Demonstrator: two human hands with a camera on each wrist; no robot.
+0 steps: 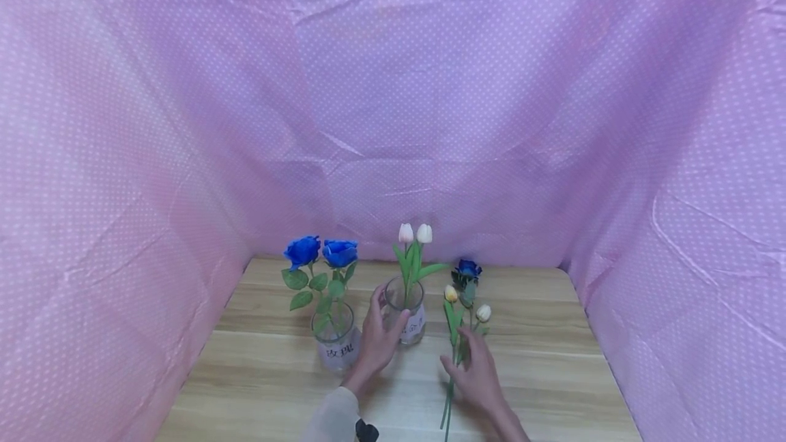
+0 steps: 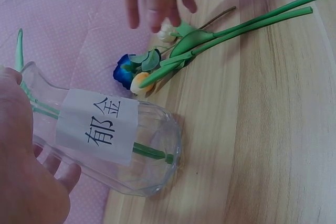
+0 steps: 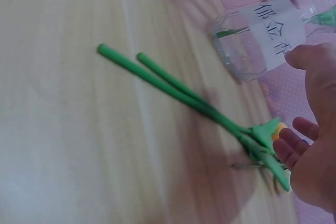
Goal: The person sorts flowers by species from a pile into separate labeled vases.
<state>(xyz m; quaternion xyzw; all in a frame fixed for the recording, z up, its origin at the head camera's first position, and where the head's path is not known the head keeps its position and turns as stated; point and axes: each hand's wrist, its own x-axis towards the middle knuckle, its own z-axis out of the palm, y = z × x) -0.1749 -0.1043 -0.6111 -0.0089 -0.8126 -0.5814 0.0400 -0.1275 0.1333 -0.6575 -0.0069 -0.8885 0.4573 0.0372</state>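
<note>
My left hand (image 1: 382,333) grips a clear glass vase (image 2: 152,169) round its side, thumb in front. Two white tulips (image 1: 415,233) with green leaves stand in it, and a white paper label (image 2: 97,124) with Chinese characters is on its front. Just above the loose flowers is my right hand (image 1: 479,370), fingers spread and slightly bent, with nothing visibly gripped. Under it lie a yellow tulip (image 1: 451,293) and a white tulip (image 1: 484,313), their green stems (image 3: 157,82) pointing towards me. A dark blue rose (image 1: 468,269) lies beyond them.
Left of my left hand, a second labelled glass vase (image 1: 334,336) holds two blue roses (image 1: 319,252). Pink dotted cloth (image 1: 430,121) walls the wooden table (image 1: 552,374) at the back and both sides.
</note>
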